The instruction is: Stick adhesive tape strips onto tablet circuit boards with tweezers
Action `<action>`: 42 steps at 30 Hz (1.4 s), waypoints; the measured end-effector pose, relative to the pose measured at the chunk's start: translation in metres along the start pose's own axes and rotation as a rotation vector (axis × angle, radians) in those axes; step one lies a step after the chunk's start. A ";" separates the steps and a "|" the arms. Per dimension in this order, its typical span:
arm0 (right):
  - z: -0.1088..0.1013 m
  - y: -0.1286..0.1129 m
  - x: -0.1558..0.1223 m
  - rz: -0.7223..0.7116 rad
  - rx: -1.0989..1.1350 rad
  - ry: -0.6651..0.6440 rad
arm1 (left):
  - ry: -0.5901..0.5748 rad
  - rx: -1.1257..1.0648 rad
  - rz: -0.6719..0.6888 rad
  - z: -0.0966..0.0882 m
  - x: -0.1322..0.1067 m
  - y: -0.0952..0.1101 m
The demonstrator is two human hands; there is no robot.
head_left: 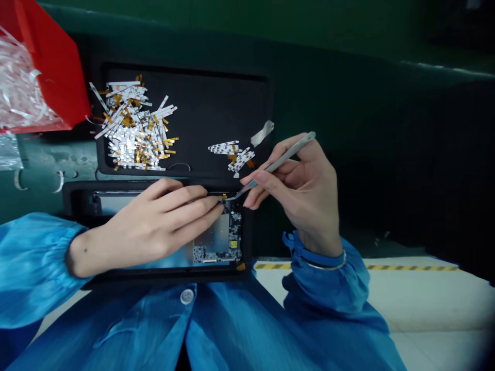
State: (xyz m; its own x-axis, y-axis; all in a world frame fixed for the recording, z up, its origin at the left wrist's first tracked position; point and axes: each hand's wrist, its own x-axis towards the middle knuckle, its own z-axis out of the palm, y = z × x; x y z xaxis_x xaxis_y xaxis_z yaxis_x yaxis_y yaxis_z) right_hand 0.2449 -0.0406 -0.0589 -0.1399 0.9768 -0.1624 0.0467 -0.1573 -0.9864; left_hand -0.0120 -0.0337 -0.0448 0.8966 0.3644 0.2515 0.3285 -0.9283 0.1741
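An opened tablet-like device (pixel 218 239) lies in a black holder in front of me, its circuit board showing at the right end. My left hand (pixel 154 226) lies flat across it, fingers stretched out and pressed on its upper edge near a small orange flex strip. My right hand (pixel 301 190) pinches grey tweezers (pixel 276 165), whose tip touches the board's top edge right by my left fingertips.
A black tray (pixel 216 108) behind the device holds a big heap of white and orange flex strips (pixel 133 129) and a small heap (pixel 234 154). A red bin (pixel 50 67) with clear plastic scraps stands at the far left. The bench edge has yellow-black tape (pixel 410 267).
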 end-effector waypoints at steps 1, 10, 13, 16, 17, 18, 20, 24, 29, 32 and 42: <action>0.000 0.000 0.000 0.004 -0.006 0.003 | 0.004 -0.009 -0.012 0.000 -0.001 0.000; 0.000 -0.006 0.000 -0.041 -0.029 -0.008 | -0.013 -0.085 -0.065 0.001 -0.005 0.003; 0.001 -0.010 0.000 -0.046 -0.062 -0.010 | -0.020 -0.078 -0.081 0.002 -0.006 0.004; 0.001 -0.014 0.002 -0.054 -0.096 -0.026 | -0.024 -0.037 -0.085 0.002 -0.006 0.003; 0.001 -0.015 0.002 -0.054 -0.105 -0.027 | -0.027 -0.026 -0.077 0.002 -0.006 0.003; 0.001 -0.015 0.003 -0.054 -0.111 -0.033 | -0.028 -0.014 -0.062 0.002 -0.005 0.002; 0.000 -0.015 0.005 -0.052 -0.103 -0.051 | -0.030 0.035 -0.012 0.001 -0.004 0.001; 0.002 -0.014 0.007 -0.035 -0.100 -0.052 | -0.032 0.171 0.116 -0.003 0.000 0.001; 0.006 -0.012 -0.008 -0.103 -0.067 0.109 | -0.066 0.082 0.070 -0.004 -0.001 -0.003; 0.003 -0.006 -0.034 -0.177 -0.004 0.296 | -0.074 0.048 0.019 -0.002 -0.002 -0.006; 0.023 0.004 -0.142 -0.048 -0.379 0.158 | -0.138 0.314 0.123 -0.003 0.006 0.017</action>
State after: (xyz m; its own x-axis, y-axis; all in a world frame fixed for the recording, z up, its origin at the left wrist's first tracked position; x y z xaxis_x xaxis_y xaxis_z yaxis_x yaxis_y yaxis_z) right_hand 0.2420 -0.1834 -0.0404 0.0016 0.9966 -0.0818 0.4093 -0.0753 -0.9093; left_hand -0.0020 -0.0475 -0.0371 0.9596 0.2554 0.1177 0.2718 -0.9498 -0.1552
